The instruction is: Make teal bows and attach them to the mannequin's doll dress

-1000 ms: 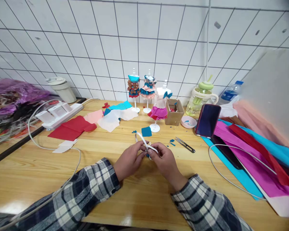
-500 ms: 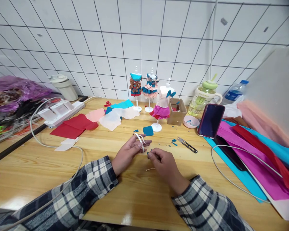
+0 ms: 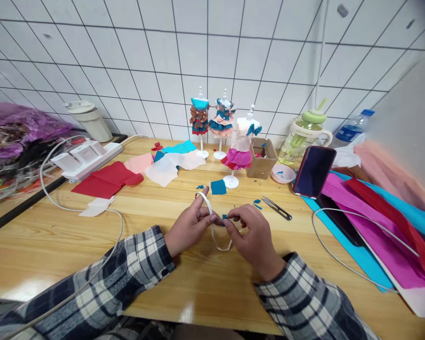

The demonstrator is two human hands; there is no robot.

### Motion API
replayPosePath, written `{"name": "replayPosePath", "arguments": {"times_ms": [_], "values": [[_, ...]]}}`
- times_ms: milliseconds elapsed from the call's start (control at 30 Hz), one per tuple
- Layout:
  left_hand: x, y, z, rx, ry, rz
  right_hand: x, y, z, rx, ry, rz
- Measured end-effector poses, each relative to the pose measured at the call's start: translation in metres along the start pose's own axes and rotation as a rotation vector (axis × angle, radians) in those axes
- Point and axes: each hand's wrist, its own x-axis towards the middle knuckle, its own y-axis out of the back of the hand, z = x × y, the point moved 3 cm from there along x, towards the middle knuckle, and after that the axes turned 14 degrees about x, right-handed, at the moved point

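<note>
My left hand (image 3: 188, 227) is closed over a narrow white strip (image 3: 208, 205); its index finger points up inside the strip's loop. The strip's lower end hangs in a curve between both hands. My right hand (image 3: 254, 236) pinches a small teal crepe-paper piece (image 3: 224, 216) between thumb and fingers, close to the left fingertips. Whether the strip touches that piece I cannot tell. Beyond the hands lies a teal paper square (image 3: 218, 187). Thread snips (image 3: 277, 208) rest to the right, beside tiny teal scraps (image 3: 257, 207).
Three miniature dress stands (image 3: 236, 156) in paper dresses stand at the back, near a cardboard box (image 3: 264, 165) and pink dish (image 3: 283, 174). A phone (image 3: 313, 171) leans upright at right, by coloured paper sheets (image 3: 371, 226). Red paper (image 3: 104, 180) and a power strip (image 3: 88, 160) lie left.
My right hand has risen slightly and met the left fingertips with the teal piece. The left index finger has lifted, and the white strip now hangs in a longer loop. The view has shifted slightly.
</note>
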Motion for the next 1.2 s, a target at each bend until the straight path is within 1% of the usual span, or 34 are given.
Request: {"name": "replayPosePath", "arguments": {"times_ms": [67,167,300,433,533,633,700,800,900,967,1100,1200], "values": [[-0.001,-0.002,-0.002,0.067,-0.004,-0.044,0.001,0.002,-0.001,0.003,0.062,0.027],[-0.004,-0.007,-0.006,0.115,-0.012,-0.112,0.000,-0.001,0.000,-0.022,0.111,0.017],[-0.007,-0.014,-0.009,0.053,-0.001,-0.179,-0.004,-0.005,0.004,-0.054,0.055,-0.022],[-0.008,-0.016,-0.008,-0.009,0.000,-0.210,-0.004,-0.007,0.007,-0.038,0.017,-0.049],[-0.008,-0.015,-0.007,0.008,-0.025,-0.217,-0.004,-0.006,0.006,-0.046,0.024,-0.074],[-0.008,-0.012,-0.006,0.053,-0.046,-0.231,-0.003,-0.004,0.005,-0.114,0.030,-0.133],[-0.008,-0.011,-0.005,0.113,-0.053,-0.252,-0.003,-0.004,0.004,-0.172,0.037,-0.178],[-0.007,-0.007,0.000,0.310,-0.124,-0.251,-0.003,-0.003,0.005,-0.215,0.057,-0.228],[-0.007,-0.002,0.004,0.497,-0.232,-0.227,-0.002,0.000,0.008,-0.221,0.049,-0.225],[-0.007,0.000,0.004,0.560,-0.265,-0.235,0.000,0.004,0.010,-0.214,0.020,-0.200],[-0.008,0.001,0.001,0.651,-0.247,-0.227,0.004,0.009,0.015,-0.152,-0.040,-0.158],[-0.007,0.000,0.001,0.713,-0.187,-0.197,0.004,0.008,0.015,-0.113,-0.041,-0.168]]}}
